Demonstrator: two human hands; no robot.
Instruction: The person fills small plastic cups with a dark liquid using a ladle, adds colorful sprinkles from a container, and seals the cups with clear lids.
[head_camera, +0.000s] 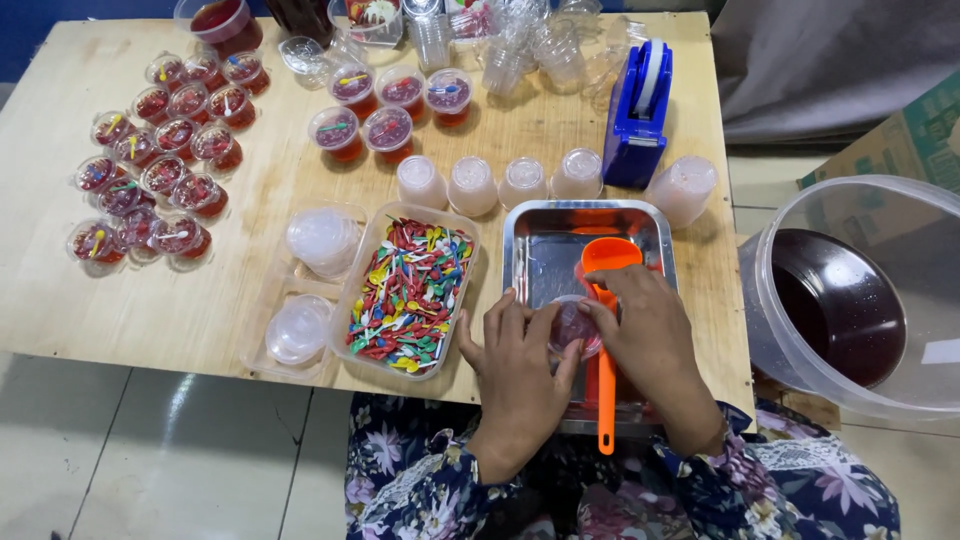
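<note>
While both hands, left hand (517, 352) and right hand (648, 335), hold the small clear cup (574, 327) between them, the orange scoop (606, 300) lies just behind it, handle pointing toward the person.

Blue tape dispenser (638, 115) at 1 o'clock on bench (250, 270); filled jelly cups (150, 160) at 10; big tub (850, 300) at 3.

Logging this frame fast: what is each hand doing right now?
Left hand: closed on the small clear plastic cup over the steel tray.
Right hand: fingers pinch the same cup's rim.
</note>
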